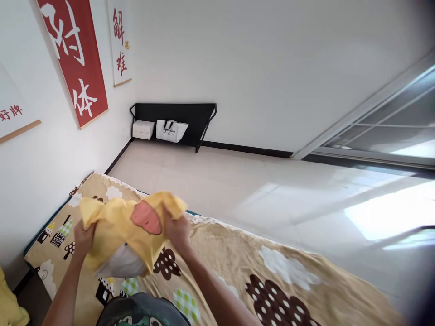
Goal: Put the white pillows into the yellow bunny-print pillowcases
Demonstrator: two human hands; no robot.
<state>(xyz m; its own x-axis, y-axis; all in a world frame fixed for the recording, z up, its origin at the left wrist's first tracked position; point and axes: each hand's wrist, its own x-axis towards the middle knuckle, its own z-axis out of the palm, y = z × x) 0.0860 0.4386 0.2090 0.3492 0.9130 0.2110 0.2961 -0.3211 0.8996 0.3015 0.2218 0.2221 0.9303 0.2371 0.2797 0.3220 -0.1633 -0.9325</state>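
Observation:
A yellow cloth [117,222] with a pink oval print, which looks like a pillowcase, is stretched above the bed and slightly blurred by motion. A whitish area shows along its lower side; whether that is lining or something inside, I cannot tell. My left hand [84,237] grips its left side with the fingers closed. On the other side, my right hand [178,231] clutches the cloth near its right corner, the fingertips partly hidden in the folds. Underneath lies the tan bed sheet [224,253] with cloud, tree and house prints.
A black rack [176,111] against the back wall holds a white box [142,130] and a white bag [171,131]. Pale floor tiles [220,181] run beyond the bed. Another yellow item [12,303] is at lower left. A sliding door [380,127] is at right.

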